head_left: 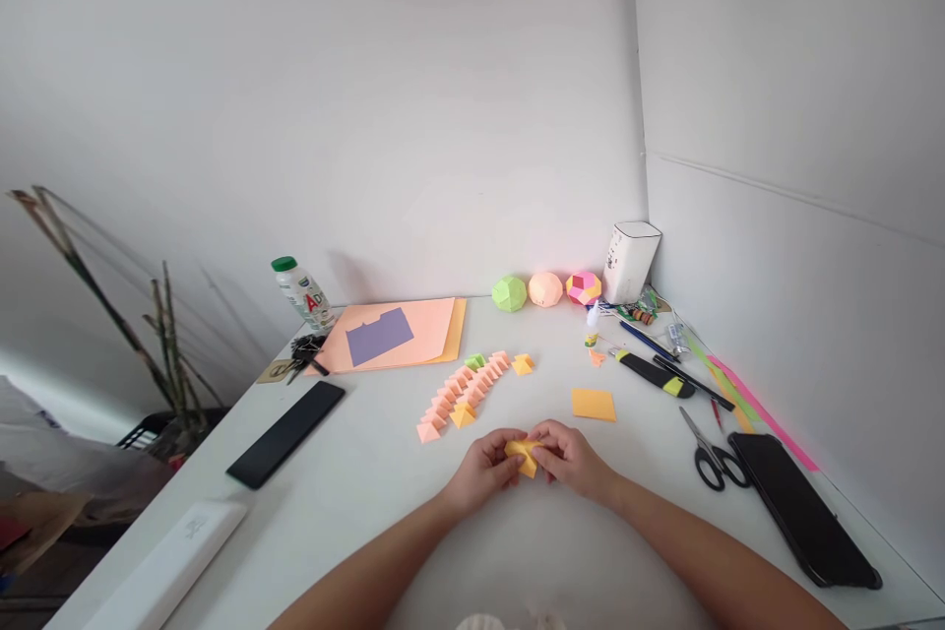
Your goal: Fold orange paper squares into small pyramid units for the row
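Observation:
A small piece of folded orange-yellow paper is pinched between my two hands, low over the near middle of the table. My left hand grips its left side with thumb and fingers. On its right side, my right hand holds it the same way. Beyond my left hand, folded peach paper pieces stand in two slanting rows, with a green piece at the far end and a yellow piece beside them. Another yellow piece sits apart. A flat orange paper square lies beyond my right hand.
At right lie scissors, a utility knife, pens and a black phone. Paper balls and a white box stand at the wall. Peach sheets, a bottle and a dark slab are left.

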Demonstrator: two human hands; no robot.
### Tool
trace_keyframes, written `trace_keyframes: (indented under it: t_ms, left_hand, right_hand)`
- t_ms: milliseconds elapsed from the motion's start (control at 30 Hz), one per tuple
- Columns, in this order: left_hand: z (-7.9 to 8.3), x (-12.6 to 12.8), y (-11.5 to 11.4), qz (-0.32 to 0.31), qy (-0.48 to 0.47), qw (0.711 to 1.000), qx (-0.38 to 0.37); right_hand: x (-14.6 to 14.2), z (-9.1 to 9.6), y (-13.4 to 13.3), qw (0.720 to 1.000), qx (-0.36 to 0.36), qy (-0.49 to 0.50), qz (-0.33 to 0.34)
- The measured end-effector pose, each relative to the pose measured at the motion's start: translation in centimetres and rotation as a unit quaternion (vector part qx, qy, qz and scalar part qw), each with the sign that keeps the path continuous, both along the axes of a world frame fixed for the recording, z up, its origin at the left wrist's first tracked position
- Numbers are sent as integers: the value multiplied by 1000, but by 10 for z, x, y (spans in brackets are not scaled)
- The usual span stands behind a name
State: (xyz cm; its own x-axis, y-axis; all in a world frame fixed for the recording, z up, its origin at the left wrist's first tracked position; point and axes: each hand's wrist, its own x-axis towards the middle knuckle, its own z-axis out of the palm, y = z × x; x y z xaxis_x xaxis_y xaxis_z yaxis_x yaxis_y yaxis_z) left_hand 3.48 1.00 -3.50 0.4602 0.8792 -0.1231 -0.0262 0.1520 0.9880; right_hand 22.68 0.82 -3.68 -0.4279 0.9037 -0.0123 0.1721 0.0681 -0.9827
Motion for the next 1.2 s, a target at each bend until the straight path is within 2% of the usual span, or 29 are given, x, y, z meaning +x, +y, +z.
trace_keyframes:
  t_ms: [433,1033,1200]
  left_hand:
    - [5,1,-1,1,4,1000,5]
    - [7,-1,-2,-3,9,1000,-4]
    - [5,0,-1,5,11,999,52]
  right_hand:
    - [-1,2,-1,1000,4,-10,5]
    - [-5,11,-5,997,46,-56,3]
    - [-6,9,-5,996,56,-68,4]
